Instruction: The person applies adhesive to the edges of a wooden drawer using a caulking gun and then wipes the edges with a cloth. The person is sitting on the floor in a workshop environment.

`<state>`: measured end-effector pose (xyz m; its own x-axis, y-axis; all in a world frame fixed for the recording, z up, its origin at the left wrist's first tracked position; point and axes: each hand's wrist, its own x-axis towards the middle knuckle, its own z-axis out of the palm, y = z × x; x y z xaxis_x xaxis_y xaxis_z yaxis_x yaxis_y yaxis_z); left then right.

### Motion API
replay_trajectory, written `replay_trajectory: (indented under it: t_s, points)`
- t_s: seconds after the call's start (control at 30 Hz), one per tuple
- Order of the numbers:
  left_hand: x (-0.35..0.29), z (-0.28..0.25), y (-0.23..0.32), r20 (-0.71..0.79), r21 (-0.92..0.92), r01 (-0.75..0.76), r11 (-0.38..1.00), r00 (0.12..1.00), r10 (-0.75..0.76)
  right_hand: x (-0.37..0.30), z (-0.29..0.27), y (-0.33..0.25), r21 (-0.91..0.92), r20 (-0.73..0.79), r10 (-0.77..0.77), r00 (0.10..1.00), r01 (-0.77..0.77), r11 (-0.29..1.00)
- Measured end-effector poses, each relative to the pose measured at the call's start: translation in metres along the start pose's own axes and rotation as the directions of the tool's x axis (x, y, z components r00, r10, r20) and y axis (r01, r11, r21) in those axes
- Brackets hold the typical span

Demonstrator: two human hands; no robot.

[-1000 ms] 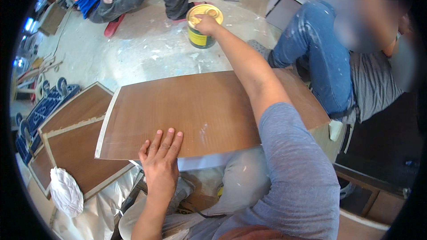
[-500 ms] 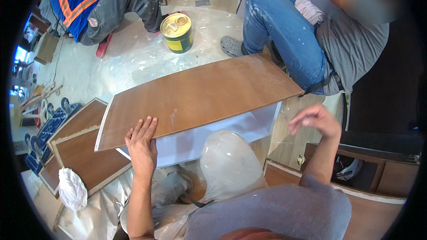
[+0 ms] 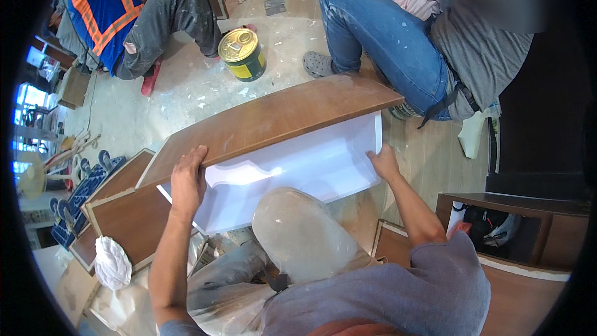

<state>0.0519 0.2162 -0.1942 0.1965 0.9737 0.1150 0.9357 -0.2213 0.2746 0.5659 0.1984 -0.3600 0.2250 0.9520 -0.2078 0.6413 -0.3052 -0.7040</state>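
Panel: We find a wood panel, brown on one face and white on the other, tilted up on its long edge above the person's knee, between the two hands.
Left hand: The left hand grips the near left edge, fingers curled over the brown face.
Right hand: The right hand presses the white face at the right end; we judge its fingers wrapped on the edge, though the tips are hidden.
Risk, slip: We judge both holds to be near the corners only, so the panel could pivot or drop onto the knee if either grip loosens.
Risk, collision: A seated person's jeans leg lies just beside the far right corner; a swing there could strike it.
Risk, spill: A yellow can stands on the floor beyond the far edge; a forward tip could knock it.
Risk, footing: Stacked brown panels and a white rag crowd the left, limiting set-down room.
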Motion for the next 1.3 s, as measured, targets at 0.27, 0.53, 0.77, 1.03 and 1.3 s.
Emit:
replay_trajectory:
  t_s: [0.27, 0.53, 0.77, 1.03, 1.3]
  points:
    - [0.082, 0.011, -0.025, 0.130, -0.092, 0.024, 0.996, 0.991, -0.012, 0.015, 0.001, -0.011, -0.101, 0.059, 0.136, 0.989, -0.130, 0.986]
    - [0.132, 0.033, -0.047, 0.235, -0.125, 0.036, 0.991, 0.972, -0.006, 0.041, -0.002, -0.023, -0.184, 0.165, 0.244, 0.956, -0.213, 0.960]
    - [0.129, 0.032, -0.045, 0.219, -0.167, 0.057, 0.984, 0.976, -0.019, 0.037, -0.003, -0.025, -0.159, 0.157, 0.202, 0.967, -0.178, 0.971]
    - [0.129, 0.026, -0.036, 0.207, -0.148, 0.090, 0.985, 0.977, -0.058, 0.034, -0.003, -0.028, -0.164, 0.150, 0.234, 0.961, -0.209, 0.964]
    - [0.117, 0.025, -0.037, 0.192, -0.164, 0.093, 0.982, 0.980, -0.060, 0.026, -0.004, -0.027, -0.115, 0.130, 0.223, 0.966, -0.209, 0.971]
